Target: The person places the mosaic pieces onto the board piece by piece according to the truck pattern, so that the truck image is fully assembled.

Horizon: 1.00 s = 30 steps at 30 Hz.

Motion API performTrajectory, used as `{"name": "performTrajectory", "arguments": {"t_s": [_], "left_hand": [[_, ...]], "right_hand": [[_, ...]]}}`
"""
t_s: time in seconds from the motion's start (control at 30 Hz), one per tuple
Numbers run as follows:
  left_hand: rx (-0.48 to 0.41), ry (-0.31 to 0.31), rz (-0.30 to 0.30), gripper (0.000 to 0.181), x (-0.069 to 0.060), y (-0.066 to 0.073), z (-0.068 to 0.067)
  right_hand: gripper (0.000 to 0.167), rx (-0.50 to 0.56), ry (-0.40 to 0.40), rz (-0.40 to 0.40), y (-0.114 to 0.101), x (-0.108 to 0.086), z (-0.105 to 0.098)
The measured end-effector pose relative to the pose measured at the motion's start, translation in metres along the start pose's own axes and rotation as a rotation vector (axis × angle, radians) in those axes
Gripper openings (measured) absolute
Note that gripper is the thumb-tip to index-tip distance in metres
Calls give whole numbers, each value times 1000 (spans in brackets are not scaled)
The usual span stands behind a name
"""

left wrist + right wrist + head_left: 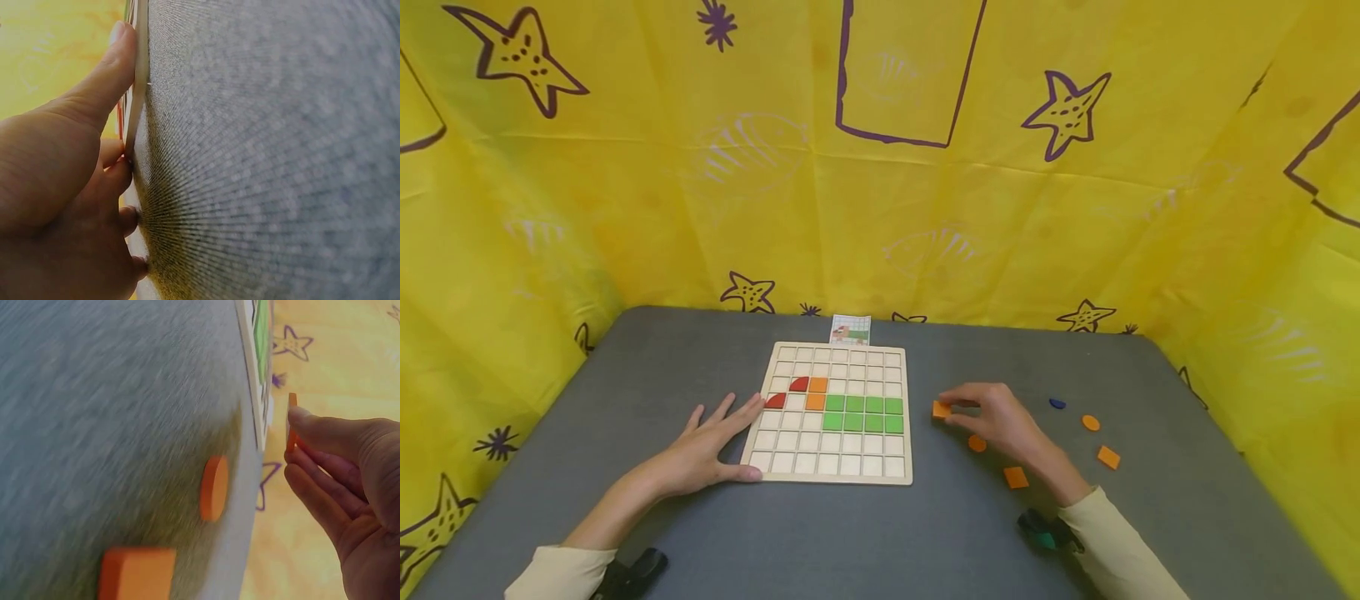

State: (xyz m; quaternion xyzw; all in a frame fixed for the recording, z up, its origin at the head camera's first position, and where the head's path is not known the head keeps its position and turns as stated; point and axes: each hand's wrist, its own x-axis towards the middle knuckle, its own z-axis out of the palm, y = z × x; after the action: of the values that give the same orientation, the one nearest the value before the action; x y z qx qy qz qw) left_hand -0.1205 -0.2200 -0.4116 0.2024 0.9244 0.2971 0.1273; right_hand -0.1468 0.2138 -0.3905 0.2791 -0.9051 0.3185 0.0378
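Orange square piece (941, 410) just right of wooden grid board (850, 444), pinched between thumb and fingers of our right hand (1000, 418). Our left hand (702, 454), fingers spread apart, touches board's left edge. On board we see green squares (854, 423), two orange squares (816, 402), two red quarter-circles (776, 402). Near our right hand on grey table (737, 542): orange disc (977, 443), loose orange square (1016, 477).

One board (851, 442), one card (850, 330), one left hand (700, 454), one right hand (1002, 419). Set in — eight green squares (853, 404), two orange squares (817, 385), two red pieces (799, 384). Outside — two loose squares (1016, 477), two orange discs (1091, 423), one blue piece (1057, 403), one held orange piece (940, 410).
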Motion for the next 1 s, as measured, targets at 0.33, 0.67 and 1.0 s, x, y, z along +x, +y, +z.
{"name": "performTrajectory", "arguments": {"t_s": [0.33,0.67,1.0], "left_hand": [[13,-11,-5,107,1,1,-1],[11,1,-9,106,0,0,0],[2,11,-2,106,0,-1,1]], "right_hand": [[29,28,-29,-38,-16,17,13],[29,48,-47,-97,-29,34,31],[29,77,-73,-84,-47,53,48]]}}
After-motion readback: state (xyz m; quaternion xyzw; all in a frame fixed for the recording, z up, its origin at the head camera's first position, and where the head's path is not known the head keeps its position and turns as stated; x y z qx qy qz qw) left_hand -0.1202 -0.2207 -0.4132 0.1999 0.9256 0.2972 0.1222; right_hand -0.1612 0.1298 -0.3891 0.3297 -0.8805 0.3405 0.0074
